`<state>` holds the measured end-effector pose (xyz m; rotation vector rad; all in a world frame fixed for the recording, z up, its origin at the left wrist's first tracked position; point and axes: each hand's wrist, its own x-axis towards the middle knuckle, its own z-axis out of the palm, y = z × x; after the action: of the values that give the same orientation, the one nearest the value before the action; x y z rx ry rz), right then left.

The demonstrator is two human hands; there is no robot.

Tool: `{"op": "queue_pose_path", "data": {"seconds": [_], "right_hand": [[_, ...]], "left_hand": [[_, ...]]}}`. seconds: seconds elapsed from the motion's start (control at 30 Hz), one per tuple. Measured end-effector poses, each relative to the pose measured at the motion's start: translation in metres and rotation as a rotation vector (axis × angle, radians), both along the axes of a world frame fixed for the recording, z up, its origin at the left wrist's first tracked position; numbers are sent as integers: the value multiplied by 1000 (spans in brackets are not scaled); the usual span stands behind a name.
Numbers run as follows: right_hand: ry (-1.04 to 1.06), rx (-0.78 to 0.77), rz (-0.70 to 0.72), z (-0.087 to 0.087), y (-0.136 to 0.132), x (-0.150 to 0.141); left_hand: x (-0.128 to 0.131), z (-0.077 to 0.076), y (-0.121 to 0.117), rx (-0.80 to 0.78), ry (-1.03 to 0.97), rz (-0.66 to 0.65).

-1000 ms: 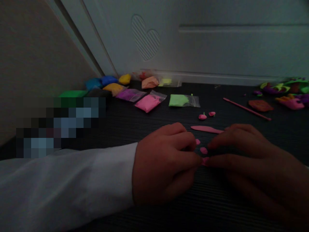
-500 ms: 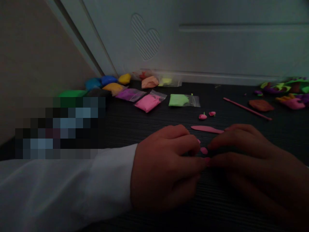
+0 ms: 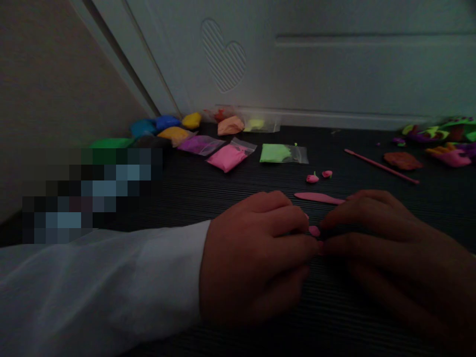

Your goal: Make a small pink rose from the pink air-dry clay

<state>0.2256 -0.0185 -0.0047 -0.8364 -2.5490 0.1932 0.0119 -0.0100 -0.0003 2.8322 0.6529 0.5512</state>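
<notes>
A small pink clay piece (image 3: 320, 246) sits low over the dark tabletop, where the fingertips of both my hands meet. My left hand (image 3: 256, 263), in a white sleeve, is curled closed with its fingertips at this piece. From the other side my right hand (image 3: 390, 253) pinches at it, its fingers bent. Part of the clay is hidden by the fingertips. A flattened pink clay bit (image 3: 314, 231) lies between the hands, and a sliver of another shows beside my left knuckles. Just beyond lies a pink plastic clay knife (image 3: 318, 198), its handle end hidden behind my right hand.
Two small pink clay buds (image 3: 312, 178) with green stems lie farther back. Bags of pink clay (image 3: 228, 156), purple clay (image 3: 197, 145) and green clay (image 3: 275, 153) stand behind. A thin pink stick tool (image 3: 381, 166), brown clay (image 3: 402, 160) and colourful clay figures (image 3: 449, 156) are right.
Both hands stay almost in place. The fingertips have shifted very slightly around the pink clay piece, and less of it shows now.
</notes>
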Motion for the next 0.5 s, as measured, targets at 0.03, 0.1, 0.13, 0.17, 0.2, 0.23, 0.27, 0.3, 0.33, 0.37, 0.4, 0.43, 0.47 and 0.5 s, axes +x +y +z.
{"op": "queue_pose_path", "data": {"seconds": [0.03,0.1,0.13,0.17,0.2,0.23,0.27,0.3,0.33,0.37,0.4,0.43,0.47,0.5], "right_hand": [[-17,5,22,0,0,0],[-20,10,34,0,-1,1],[-9,6,22,0,0,1],[-1,0,15,0,0,1],[-2,-2,17,0,0,1],[-13,-2,27,0,0,1],[-26,-2,40,0,0,1],[-27,-3,41,0,-1,1],[-14,-7,30,0,-1,0],[7,-14,12,0,-1,0],[27,-19,-10,-1,-2,-1],[34,-22,-19,-1,-2,-2],[30,-22,-14,-1,-3,-2],[26,-19,-11,-1,-3,-2]], "left_hand": [[0,0,0,-2,1,2],[0,0,0,0,19,8],[0,1,0,3,29,6],[0,1,0,6,39,2],[0,1,0,8,46,-3],[0,1,1,12,51,-5],[0,1,1,16,56,-7],[0,2,1,18,61,-10],[0,2,1,18,66,-13],[0,1,1,16,69,-15],[0,1,2,13,70,-17],[0,1,2,10,66,-19],[0,0,2,6,57,-21],[0,0,2,1,43,-21]]}}
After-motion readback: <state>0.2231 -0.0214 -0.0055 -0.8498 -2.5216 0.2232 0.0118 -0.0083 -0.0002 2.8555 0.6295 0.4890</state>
